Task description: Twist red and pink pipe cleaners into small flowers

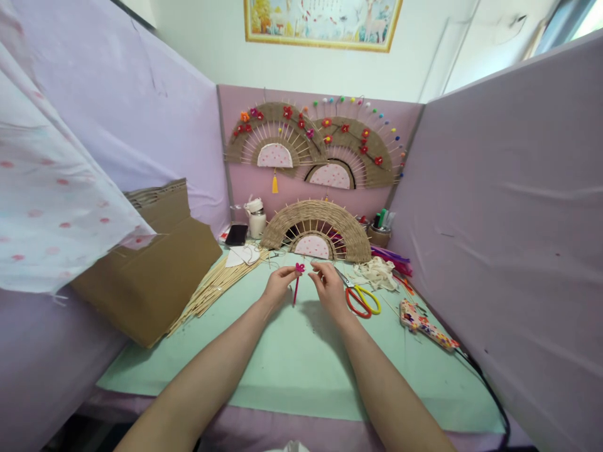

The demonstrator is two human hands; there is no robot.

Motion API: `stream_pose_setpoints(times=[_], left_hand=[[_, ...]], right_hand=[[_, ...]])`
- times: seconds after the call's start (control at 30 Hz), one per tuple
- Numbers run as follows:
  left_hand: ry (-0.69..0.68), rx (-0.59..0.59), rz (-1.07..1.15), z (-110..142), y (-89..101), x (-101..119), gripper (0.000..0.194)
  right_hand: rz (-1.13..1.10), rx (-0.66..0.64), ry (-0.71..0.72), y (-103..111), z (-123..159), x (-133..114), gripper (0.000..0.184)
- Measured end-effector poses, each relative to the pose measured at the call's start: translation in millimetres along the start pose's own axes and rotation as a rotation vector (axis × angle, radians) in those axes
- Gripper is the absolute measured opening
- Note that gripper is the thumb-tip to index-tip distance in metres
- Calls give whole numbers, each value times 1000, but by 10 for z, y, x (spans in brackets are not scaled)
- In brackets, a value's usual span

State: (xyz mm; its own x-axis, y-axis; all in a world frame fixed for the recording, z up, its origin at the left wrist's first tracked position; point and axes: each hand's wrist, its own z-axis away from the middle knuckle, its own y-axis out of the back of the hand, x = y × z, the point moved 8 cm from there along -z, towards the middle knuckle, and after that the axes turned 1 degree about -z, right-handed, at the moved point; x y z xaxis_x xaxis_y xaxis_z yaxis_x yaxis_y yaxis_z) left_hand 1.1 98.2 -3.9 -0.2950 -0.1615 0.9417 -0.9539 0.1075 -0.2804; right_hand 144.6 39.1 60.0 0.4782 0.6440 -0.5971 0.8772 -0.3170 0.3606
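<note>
My left hand pinches a magenta pipe-cleaner flower at its side, between thumb and fingertips. A straight magenta stem hangs below the bloom, over the mat. Just to the right of the flower, my right hand is apart from it, thumb and forefinger separated and nothing visible between them. Scissors with one red and one yellow handle lie beside my right hand. Behind both hands, a woven fan-shaped piece stands upright, with a dotted pink half-round at its base.
Thin reed sticks and a cardboard sheet are on the left. A patterned glue gun lies right, its black cord running along the edge. Fabric scraps, a pen holder, a phone and a bottle sit farther back.
</note>
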Motion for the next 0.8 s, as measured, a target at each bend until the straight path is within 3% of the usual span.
stream_pose_setpoints(times=[0.27, 0.4, 0.53, 0.67, 0.8], left_hand=[[19, -9, 141, -5, -22, 42, 28], [-59, -59, 47, -1, -58, 121, 24], [-104, -94, -102, 46, -92, 210, 20], [-91, -121, -218, 106, -151, 227, 21], [-139, -112, -283, 123, -174, 212, 14]], right_hand=[[-11, 29, -63, 9, 11, 12, 21], [-53, 40, -98, 28, 9, -11, 22], [-175, 36, -223, 22, 6, 75, 27], [-337, -41, -384, -81, 19, 237, 33], [-405, -100, -413, -148, 17, 301, 28]])
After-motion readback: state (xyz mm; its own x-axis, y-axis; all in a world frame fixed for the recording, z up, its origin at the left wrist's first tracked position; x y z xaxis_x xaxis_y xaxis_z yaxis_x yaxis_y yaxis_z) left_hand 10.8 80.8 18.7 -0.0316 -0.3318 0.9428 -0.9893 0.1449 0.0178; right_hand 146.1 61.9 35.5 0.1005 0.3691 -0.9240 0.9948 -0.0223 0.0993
